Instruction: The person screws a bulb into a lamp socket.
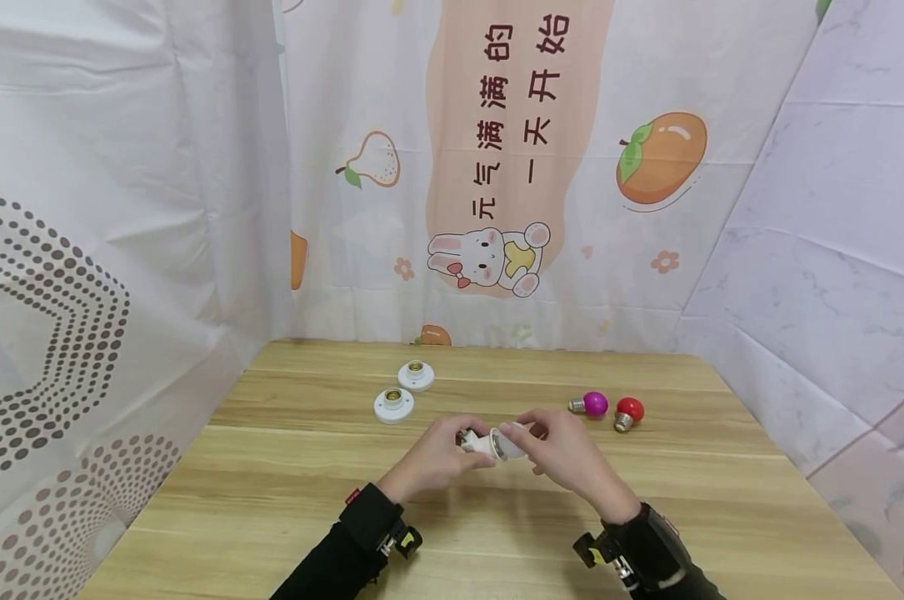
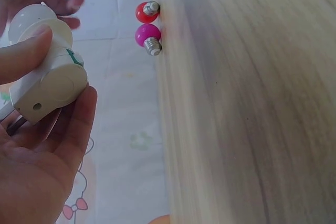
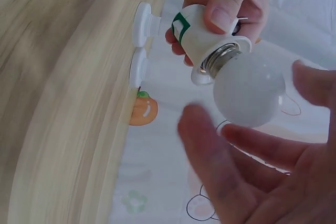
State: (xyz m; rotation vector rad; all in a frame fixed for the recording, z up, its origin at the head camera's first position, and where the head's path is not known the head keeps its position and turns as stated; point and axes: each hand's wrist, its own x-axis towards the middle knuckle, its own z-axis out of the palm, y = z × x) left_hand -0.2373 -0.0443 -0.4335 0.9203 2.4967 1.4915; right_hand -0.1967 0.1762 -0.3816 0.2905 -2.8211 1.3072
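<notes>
My left hand (image 1: 438, 454) grips a white plug-in lamp socket (image 3: 202, 35) with a green mark, its thumb pressed along the side. A white round light bulb (image 3: 249, 88) sits at the socket's mouth, part of its metal screw thread showing at the rim. Around the bulb, my right hand (image 1: 567, 454) has its fingers spread; in the right wrist view its thumb and forefinger stand apart from the glass. Metal prongs (image 2: 11, 119) stick out from the socket's other end, in the left palm.
Two white round lamp holders (image 1: 394, 405) (image 1: 416, 376) stand on the wooden table (image 1: 309, 500), left of the hands. To the right lie a purple bulb (image 1: 595, 404) and a red bulb (image 1: 630, 410). A printed curtain (image 1: 362, 225) hangs behind the table.
</notes>
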